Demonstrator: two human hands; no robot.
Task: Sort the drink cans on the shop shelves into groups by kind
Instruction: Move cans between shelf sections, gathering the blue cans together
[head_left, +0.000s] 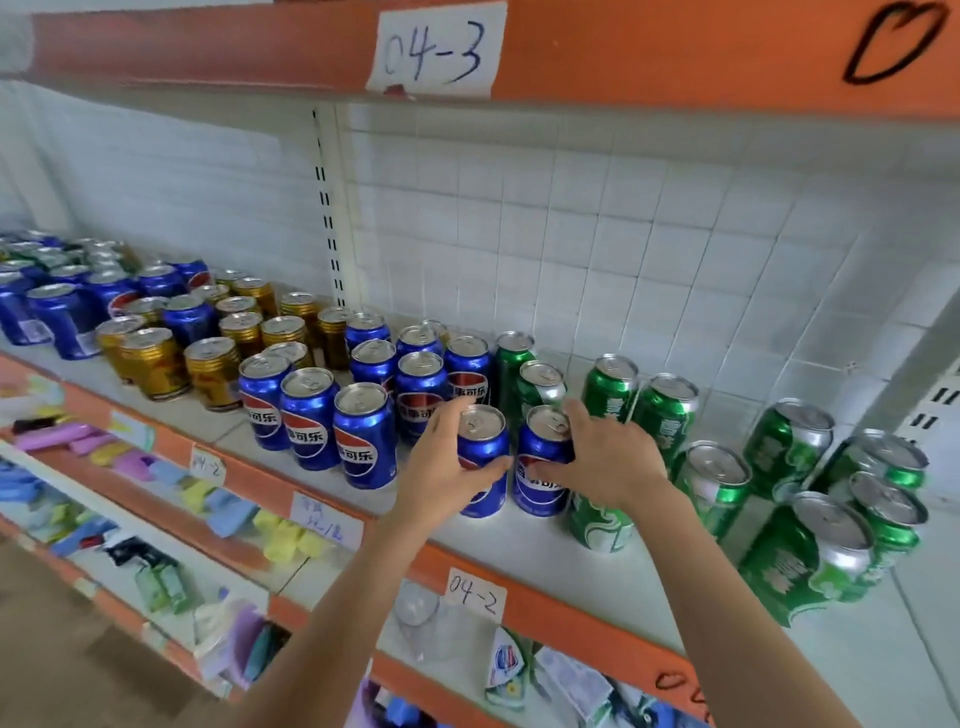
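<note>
Two blue cans at centre frame, near the front of the shelf (519, 545), upright, side by side. The left blue can (483, 462) is in the left hand (441, 467), fingers and thumb curled round its body. The right blue can (543, 462) is held likewise by the right hand (608, 462). Each grip is closed on its own can.

Judged step: setting this pair down against the blue group (363, 410), which stands just to their left. To do it well: keep both cans vertical, slide them left into the open gap in the front row, and mind the green can (602, 519) just below the right hand, which looks easy to knock.

Appearance: glossy blue bodies, red-white-blue round emblem, white characters, silver pull-tab lids.

Outward: green cans (779, 467) spread loosely right of centre, gold cans (218, 358) left of centre, more blue ones at far left. Orange shelf edge with handwritten label (475, 592) below.
</note>
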